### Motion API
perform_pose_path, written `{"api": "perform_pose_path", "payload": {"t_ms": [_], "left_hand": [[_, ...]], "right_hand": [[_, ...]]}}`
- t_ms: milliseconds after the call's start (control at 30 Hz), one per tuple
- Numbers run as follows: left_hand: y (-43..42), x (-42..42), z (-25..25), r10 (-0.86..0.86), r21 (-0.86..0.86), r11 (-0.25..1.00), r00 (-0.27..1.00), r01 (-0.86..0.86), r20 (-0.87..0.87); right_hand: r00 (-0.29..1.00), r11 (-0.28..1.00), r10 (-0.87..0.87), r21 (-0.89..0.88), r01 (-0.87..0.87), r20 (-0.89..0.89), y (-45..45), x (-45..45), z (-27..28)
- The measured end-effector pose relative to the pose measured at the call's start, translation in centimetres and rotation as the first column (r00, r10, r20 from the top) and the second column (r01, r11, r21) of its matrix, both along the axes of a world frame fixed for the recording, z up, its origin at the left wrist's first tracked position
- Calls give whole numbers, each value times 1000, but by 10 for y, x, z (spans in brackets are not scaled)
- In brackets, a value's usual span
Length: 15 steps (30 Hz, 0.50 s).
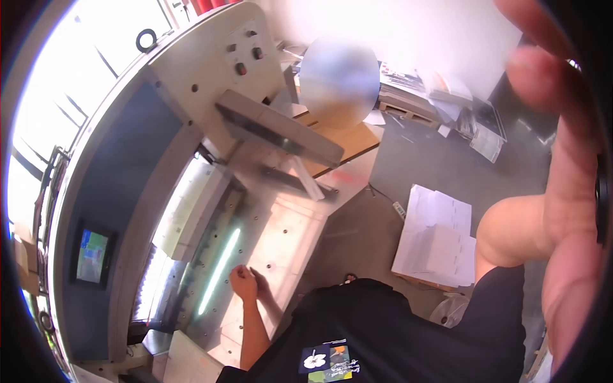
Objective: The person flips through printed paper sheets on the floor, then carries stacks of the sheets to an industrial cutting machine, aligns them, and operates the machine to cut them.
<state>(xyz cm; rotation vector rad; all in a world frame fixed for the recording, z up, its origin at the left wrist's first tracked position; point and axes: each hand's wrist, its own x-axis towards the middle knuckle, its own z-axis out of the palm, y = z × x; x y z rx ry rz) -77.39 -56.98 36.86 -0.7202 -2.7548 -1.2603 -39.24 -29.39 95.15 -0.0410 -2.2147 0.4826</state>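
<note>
My left hand (243, 283) is at the pale metal table (290, 231) of a large cutting machine (137, 137). Its fingers look curled in, and I make out nothing in them. Close beside it, a strip of bright light (219, 271) runs along the table. Raised very near the camera at the right edge is my right hand (543, 73), large and partly cut off. Two of its fingertips show apart, with nothing visible between them.
A small screen (93, 255) and knobs (241, 68) are on the machine. A grey bar-shaped arm (281, 127) juts over the table. Stacked white paper (437, 236) stands on the floor at my right. Papers on a pallet (408, 108) lie farther back. A blurred oval hides part of the background.
</note>
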Motion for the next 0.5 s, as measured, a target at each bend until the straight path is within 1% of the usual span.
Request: {"api": "perform_pose_path", "payload": {"t_ms": [67,100,133,167,233,267,300,333,367,400,433,467,500], "left_hand": [[-2,15,3,42,-130,991,999,-42,-2],[0,12,0,24,-143,989,994,-39,-104],[6,24,20,77,-193,978,997,-77,-12],[11,30,25,88,-170,981,995,-94,-41],[16,39,33,104,-209,970,989,-124,-104],[17,40,27,116,-208,965,973,-157,-200],[13,33,11,97,-214,966,969,-147,-226],[13,28,-2,125,-201,962,955,-183,-269],[15,25,-7,138,-176,967,960,-184,-244],[23,21,-3,139,-163,968,948,-191,-286],[19,33,-4,149,-166,964,941,-206,-304],[22,36,-3,175,-140,965,940,-223,-292],[23,40,1,177,-158,959,934,-234,-309]], "right_hand": [[1000,1000,-21,-4,21,1,13,16,1],[999,999,-36,-18,36,-11,17,26,0],[999,999,-37,-17,36,-11,24,31,2],[999,999,-43,-16,43,-11,27,36,-1],[998,998,-59,-12,59,-16,35,47,-1],[997,997,-72,-7,72,-16,41,51,-1],[997,997,-82,6,82,-11,44,55,-2],[995,995,-94,24,94,-20,47,59,-1],[993,993,-111,42,113,-33,51,64,0],[992,991,-119,52,122,-45,57,70,1],[990,989,-135,60,137,-43,64,72,3],[988,986,-144,80,148,-56,68,76,6],[984,981,-166,95,172,-65,73,80,9]]}}
